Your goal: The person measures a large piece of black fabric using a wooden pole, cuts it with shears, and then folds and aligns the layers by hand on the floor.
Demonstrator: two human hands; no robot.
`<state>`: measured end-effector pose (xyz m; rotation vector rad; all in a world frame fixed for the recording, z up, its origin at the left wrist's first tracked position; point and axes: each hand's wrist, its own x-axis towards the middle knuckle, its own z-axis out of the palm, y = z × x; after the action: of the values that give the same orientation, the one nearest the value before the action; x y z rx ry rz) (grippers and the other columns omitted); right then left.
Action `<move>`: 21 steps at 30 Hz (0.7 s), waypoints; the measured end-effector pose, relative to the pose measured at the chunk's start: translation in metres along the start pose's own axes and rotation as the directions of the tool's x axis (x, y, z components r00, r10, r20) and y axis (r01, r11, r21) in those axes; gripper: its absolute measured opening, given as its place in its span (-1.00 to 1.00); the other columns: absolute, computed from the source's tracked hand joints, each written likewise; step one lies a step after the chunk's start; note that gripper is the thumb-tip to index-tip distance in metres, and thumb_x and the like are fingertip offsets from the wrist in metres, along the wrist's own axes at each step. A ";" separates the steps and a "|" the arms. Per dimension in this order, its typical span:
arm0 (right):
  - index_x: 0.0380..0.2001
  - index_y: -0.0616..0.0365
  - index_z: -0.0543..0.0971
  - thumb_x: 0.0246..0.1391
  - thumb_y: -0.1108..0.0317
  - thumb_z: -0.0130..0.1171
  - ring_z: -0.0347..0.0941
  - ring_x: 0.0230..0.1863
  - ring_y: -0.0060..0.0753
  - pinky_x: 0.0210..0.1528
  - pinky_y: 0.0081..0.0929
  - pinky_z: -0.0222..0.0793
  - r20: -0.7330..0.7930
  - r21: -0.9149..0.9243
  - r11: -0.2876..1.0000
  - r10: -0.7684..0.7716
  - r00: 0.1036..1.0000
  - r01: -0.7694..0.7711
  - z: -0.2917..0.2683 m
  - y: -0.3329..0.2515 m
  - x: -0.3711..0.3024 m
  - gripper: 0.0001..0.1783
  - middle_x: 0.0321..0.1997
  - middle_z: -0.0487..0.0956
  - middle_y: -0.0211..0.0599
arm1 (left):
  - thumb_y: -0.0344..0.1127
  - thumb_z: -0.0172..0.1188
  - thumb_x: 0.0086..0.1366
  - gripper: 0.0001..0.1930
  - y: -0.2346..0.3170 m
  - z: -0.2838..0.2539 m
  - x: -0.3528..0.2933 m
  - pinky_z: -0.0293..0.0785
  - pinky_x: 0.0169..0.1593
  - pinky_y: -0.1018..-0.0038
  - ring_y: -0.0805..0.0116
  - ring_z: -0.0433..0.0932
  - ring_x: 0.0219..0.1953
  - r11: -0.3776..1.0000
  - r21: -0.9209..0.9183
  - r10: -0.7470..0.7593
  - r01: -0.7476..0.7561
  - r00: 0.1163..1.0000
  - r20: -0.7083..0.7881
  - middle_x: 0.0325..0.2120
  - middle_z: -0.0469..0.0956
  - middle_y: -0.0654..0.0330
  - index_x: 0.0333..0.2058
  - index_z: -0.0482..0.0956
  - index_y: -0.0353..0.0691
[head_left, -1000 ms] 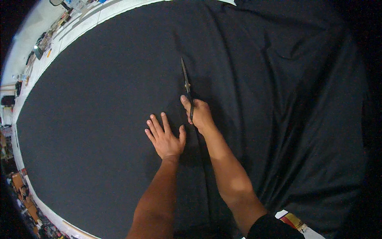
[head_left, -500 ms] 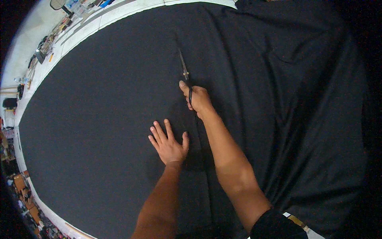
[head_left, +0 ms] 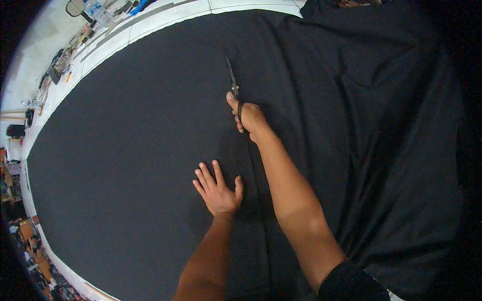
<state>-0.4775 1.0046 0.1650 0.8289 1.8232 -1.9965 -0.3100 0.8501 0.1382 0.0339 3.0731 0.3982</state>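
Observation:
A broad sheet of black fabric lies spread beneath both hands. My right hand grips a pair of scissors by the dark handles, the blades pointing away from me along the cloth. From the scissors a cut line runs back toward me, between my two arms. My left hand rests flat on the fabric, left of that line, fingers spread and nothing held. The lower blade is hard to make out against the black.
Loose folds gather in the fabric on the right. White tiled floor shows past its far and left edges. Clutter lines the wall, with a clear plastic bottle at the far left and brown boxes at the near left.
My right hand and the scissors have moved a little farther away along the fabric. My left hand stays flat. The whole view has shifted slightly.

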 end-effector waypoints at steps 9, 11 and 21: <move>-0.59 0.10 0.44 0.02 -0.35 0.20 0.26 -0.69 -0.57 -0.61 -0.53 0.21 0.012 -0.027 1.000 -0.014 1.000 0.015 0.003 0.006 0.004 -0.34 -0.69 0.34 -0.46 | 0.12 0.11 0.21 -0.18 -0.004 -0.007 -0.005 -0.23 0.39 -0.10 -0.21 -0.10 0.42 1.000 0.017 -0.014 0.013 1.000 0.024 0.37 -0.03 -0.22 0.34 0.13 -0.18; -0.59 0.10 0.44 0.01 -0.36 0.20 0.27 -0.68 -0.56 -0.59 -0.52 0.23 0.040 -0.029 0.999 0.038 0.998 -0.037 0.002 0.005 0.003 -0.33 -0.68 0.34 -0.46 | 0.10 0.11 0.22 -0.17 -0.006 -0.003 -0.014 -0.25 0.40 -0.10 -0.22 -0.13 0.42 1.000 0.015 -0.014 0.013 0.999 0.045 0.37 -0.05 -0.23 0.36 0.08 -0.18; -0.61 0.09 0.42 -0.01 -0.24 0.31 0.23 -0.72 -0.55 -0.64 -0.52 0.19 -0.108 0.050 0.990 -0.123 0.987 0.129 0.018 0.071 0.028 -0.40 -0.68 0.34 -0.46 | 0.11 0.12 0.21 -0.15 -0.055 0.055 -0.064 -0.29 0.40 -0.10 -0.22 -0.15 0.43 0.999 0.003 0.052 -0.052 0.999 0.014 0.37 -0.07 -0.24 0.36 0.08 -0.19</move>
<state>-0.4618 0.9813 0.0915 0.8698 1.9283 -2.1292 -0.2448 0.8090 0.0738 0.1160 3.0643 0.3932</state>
